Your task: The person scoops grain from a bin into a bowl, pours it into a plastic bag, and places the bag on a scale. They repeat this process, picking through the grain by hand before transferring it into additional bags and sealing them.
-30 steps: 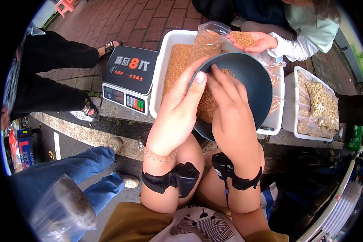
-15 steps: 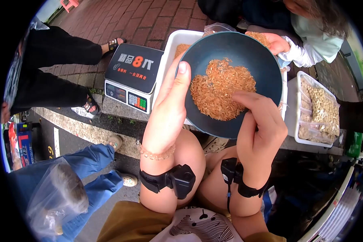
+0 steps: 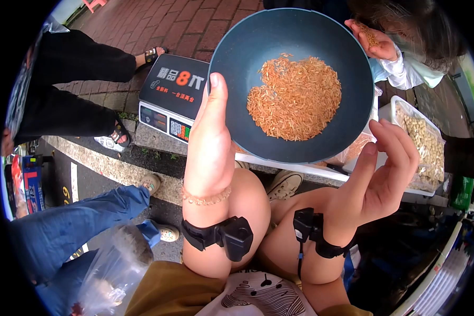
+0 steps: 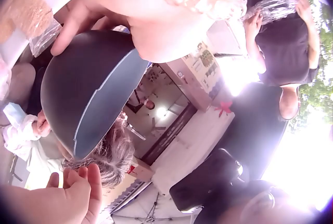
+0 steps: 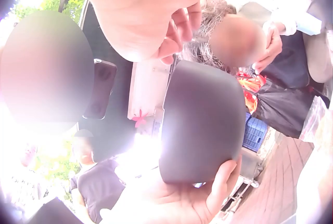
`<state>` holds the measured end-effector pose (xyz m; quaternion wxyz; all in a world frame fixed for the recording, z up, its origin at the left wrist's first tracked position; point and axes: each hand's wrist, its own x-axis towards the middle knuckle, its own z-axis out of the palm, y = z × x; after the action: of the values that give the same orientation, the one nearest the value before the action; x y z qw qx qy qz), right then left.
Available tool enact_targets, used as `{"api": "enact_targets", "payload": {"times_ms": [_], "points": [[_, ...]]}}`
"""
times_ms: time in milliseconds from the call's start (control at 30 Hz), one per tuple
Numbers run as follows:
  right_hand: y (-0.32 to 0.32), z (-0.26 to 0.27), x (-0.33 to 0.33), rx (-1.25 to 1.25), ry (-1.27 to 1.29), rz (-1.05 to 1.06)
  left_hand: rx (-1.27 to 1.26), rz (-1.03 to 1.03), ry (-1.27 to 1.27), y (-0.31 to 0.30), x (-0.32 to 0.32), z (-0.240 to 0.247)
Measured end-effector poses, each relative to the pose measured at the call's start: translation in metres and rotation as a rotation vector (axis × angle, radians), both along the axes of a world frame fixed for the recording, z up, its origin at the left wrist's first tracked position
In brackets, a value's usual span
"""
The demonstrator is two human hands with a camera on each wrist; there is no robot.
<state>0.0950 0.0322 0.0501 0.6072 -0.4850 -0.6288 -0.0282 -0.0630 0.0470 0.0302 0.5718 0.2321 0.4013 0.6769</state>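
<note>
A dark blue-grey bowl (image 3: pixel 355 84) is raised and tilted toward me in the head view. A heap of small, slender orange-brown pieces (image 3: pixel 297 100) lies in it. My left hand (image 3: pixel 208 150) holds the bowl at its left side, thumb along the rim, other fingers hidden behind it. In the left wrist view those fingers spread on the dark outside of the bowl (image 4: pixel 78 89). Just off the bowl's lower right rim, my right hand (image 3: pixel 387 174) hangs with loosely bent fingers and nothing in it.
Left of the bowl stands a digital scale (image 3: pixel 168 95). A white tub (image 3: pixel 321 169) sits under the bowl, and another tub of peanut-like pods (image 3: pixel 424 137) is at right. Across from me, a person's hand (image 3: pixel 376 45) holds brown grains. A person in jeans (image 3: pixel 84 221) stands at left.
My right hand has come out of the bowl and moved right. With my left hand on it, the bowl has risen away from me over the tub. The opposite person's hand has shifted right.
</note>
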Motion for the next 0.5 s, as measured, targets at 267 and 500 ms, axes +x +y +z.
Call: {"api": "enact_targets", "payload": {"times_ms": [267,500], "points": [[0.003,-0.007,0.007,-0.132,0.01,0.082,0.013,0.053,0.065,-0.002,0.003,0.004],[0.005,-0.006,-0.011,-0.656,0.628,0.534,0.029,-0.063,-0.094,-0.009,0.009,0.018]]}}
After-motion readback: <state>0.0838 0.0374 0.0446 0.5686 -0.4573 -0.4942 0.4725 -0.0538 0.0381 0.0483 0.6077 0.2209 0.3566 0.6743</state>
